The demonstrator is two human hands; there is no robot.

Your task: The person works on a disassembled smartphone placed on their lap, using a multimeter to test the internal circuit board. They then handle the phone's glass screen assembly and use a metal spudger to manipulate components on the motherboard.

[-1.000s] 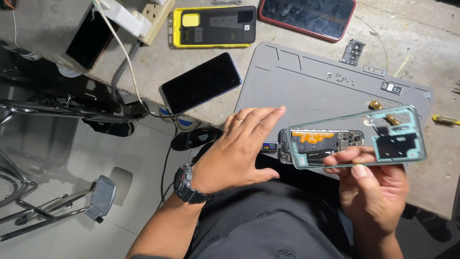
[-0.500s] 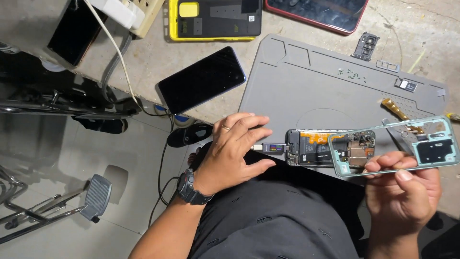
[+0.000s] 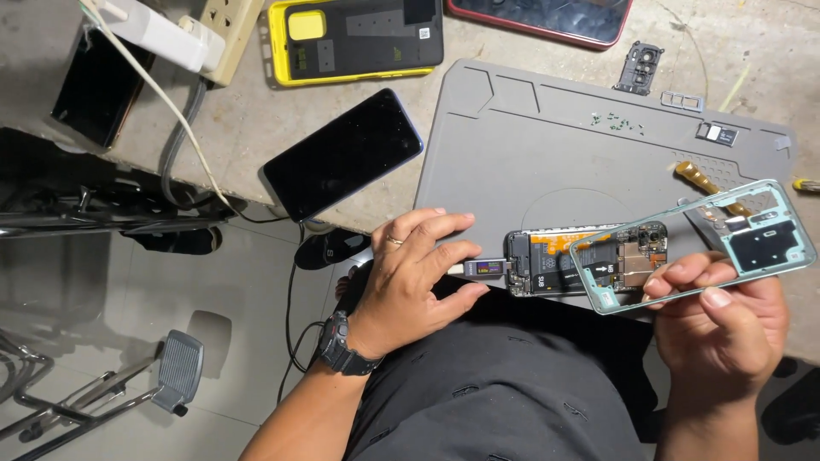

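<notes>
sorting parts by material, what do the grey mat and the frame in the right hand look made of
Grey mat: probably silicone or soft rubber, matte, with moulded grooves. Frame in the right hand: likely thin pale-green translucent plastic, since the opened phone shows through it.

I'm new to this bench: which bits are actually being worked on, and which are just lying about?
In hand:
- left hand by the small tester plug
- opened phone
- right hand holding the clear frame

Lying about:
- black phone
- yellow case
- red-edged phone
- power strip

The red-edged phone is cut off by the top edge.
</notes>
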